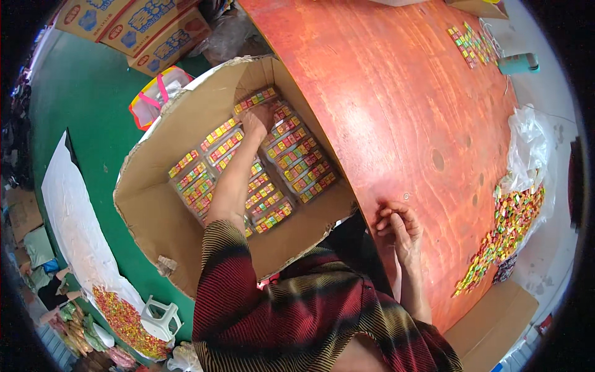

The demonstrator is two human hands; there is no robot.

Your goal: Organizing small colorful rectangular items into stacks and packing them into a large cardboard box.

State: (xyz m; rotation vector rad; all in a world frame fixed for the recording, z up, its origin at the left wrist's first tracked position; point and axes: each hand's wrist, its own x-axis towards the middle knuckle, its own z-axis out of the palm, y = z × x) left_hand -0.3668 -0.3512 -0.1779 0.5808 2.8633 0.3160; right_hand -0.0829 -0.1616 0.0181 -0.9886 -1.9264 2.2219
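My left hand [257,122] reaches down into a large open cardboard box [152,146], near its far side. Its fingers curl down in shadow among the packs, and what they grip is hidden. Rows of clear packs [297,155] filled with small red, yellow and green wrapped pieces lie on the box's bottom. One pack [254,100] sits at a slant just beyond my left hand. Over the left edge of the reddish wooden table [372,93], my right hand [400,228] rests with loosely bent fingers, thumb apart, holding nothing visible.
A heap of small wrapped pieces [508,232] spills by a clear plastic bag [527,146] on the table's right. More pieces [127,319] lie on white sheeting on the green floor, beside a white stool [162,318]. Stacked cartons [139,31] stand at the far left.
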